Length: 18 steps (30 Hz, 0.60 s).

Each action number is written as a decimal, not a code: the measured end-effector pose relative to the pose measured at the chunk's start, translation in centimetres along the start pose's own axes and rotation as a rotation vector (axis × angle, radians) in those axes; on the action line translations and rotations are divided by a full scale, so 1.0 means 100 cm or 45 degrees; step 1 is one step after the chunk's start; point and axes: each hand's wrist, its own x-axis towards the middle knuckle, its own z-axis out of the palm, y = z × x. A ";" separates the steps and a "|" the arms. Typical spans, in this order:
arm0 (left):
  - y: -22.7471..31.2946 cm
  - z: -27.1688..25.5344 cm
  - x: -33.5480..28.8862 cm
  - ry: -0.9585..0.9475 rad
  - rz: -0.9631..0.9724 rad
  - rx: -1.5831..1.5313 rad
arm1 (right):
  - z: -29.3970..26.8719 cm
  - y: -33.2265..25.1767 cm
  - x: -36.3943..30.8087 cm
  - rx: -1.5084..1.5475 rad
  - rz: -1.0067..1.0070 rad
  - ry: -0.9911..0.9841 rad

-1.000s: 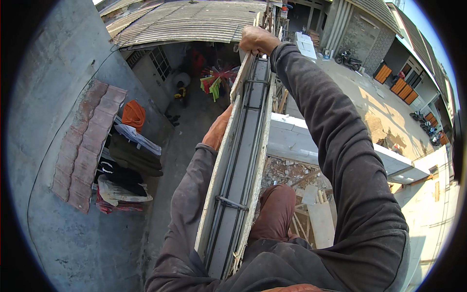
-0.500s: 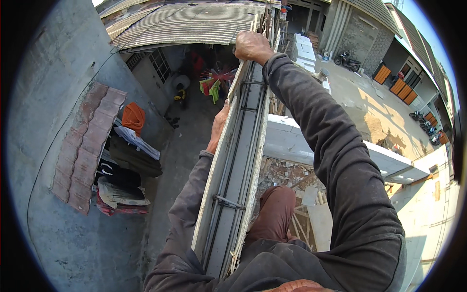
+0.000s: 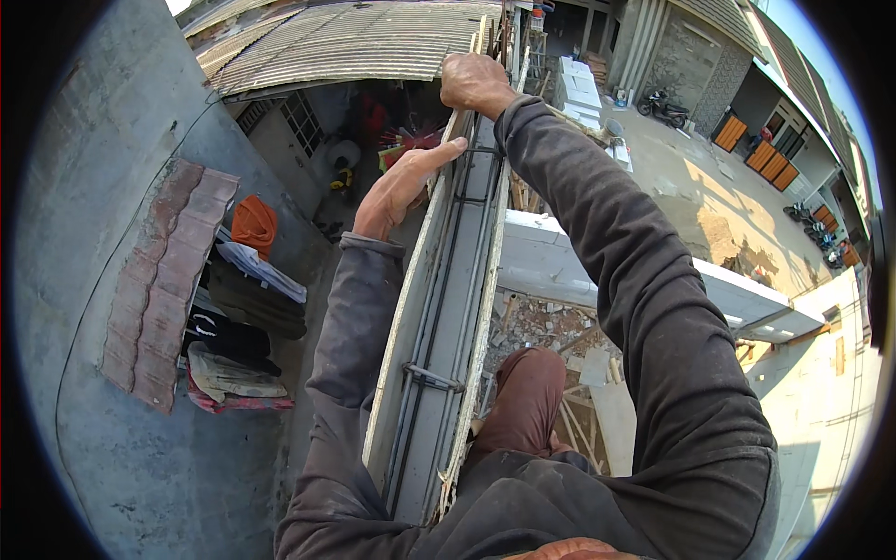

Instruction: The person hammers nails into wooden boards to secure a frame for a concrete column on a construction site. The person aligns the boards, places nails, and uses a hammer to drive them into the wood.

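A long narrow wooden formwork trough runs away from me, with a left formwork board [image 3: 408,322] and a right formwork board [image 3: 483,327]. Between them lies a cage of steel reinforcing bars [image 3: 439,308] tied with stirrups. My right hand [image 3: 478,84] is closed in a fist over the far upper edge of the left board; whatever lies within its fingers is hidden. Just nearer to me, my left hand [image 3: 401,187] reaches from the outer side and hooks over the same board's edge, one finger stretched across it. Its other fingers are partly hidden.
To the left stand a grey wall [image 3: 84,280], a small tiled awning [image 3: 163,280] and hanging clothes [image 3: 243,308]. A corrugated roof [image 3: 345,47] lies ahead. On the right are a white block wall [image 3: 551,257], rubble below and a yard with motorbikes [image 3: 665,109].
My left hand has risen from the board's outer face and moved forward onto its top edge, near the right hand. My right hand has shifted slightly left, still closed.
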 end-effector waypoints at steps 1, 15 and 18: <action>-0.006 -0.002 0.003 0.004 -0.002 0.001 | -0.001 -0.002 -0.001 0.003 -0.003 -0.001; -0.019 0.003 0.005 0.039 0.290 0.154 | -0.002 0.001 -0.001 -0.093 -0.018 -0.054; -0.011 0.020 -0.013 0.185 0.498 0.374 | -0.005 0.007 0.000 -0.089 0.025 -0.088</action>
